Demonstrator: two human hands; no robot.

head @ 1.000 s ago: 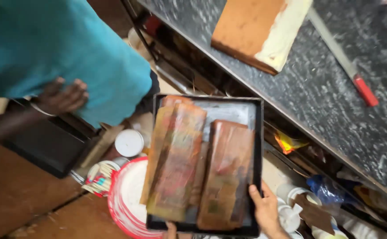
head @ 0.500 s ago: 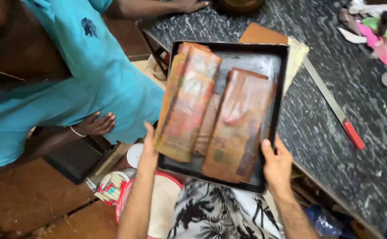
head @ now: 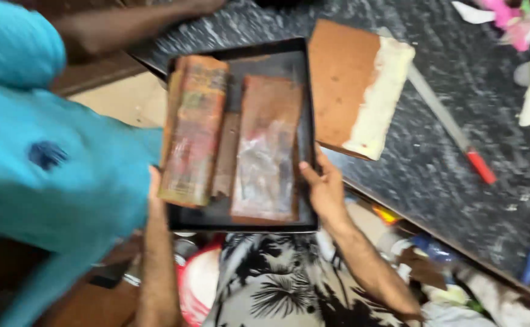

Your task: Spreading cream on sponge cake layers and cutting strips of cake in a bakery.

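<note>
At the far left a person in a turquoise shirt (head: 46, 175) fills the side of the view, one bare arm stretched over the far edge of the table (head: 434, 175). Just right of the shirt, the left hand (head: 154, 192) is clenched on the left rim of a black tray (head: 240, 223), fingers mostly hidden under the edge. The tray is held level between both hands, its far end over the near edge of the dark speckled table, its near end above a black-and-white leaf-print garment (head: 277, 284). In the tray lie 2 long brown wrapped blocks side by side: the left block (head: 193, 130) slightly tilted, the right block (head: 268, 154) partly covered in shiny clear film. The right hand (head: 324, 188) grips the tray's right rim, thumb on top. Just right of the tray a brown board (head: 356, 91) with a whitish edge lies on the table. Further right lies a long knife (head: 453, 130) with a red handle.
</note>
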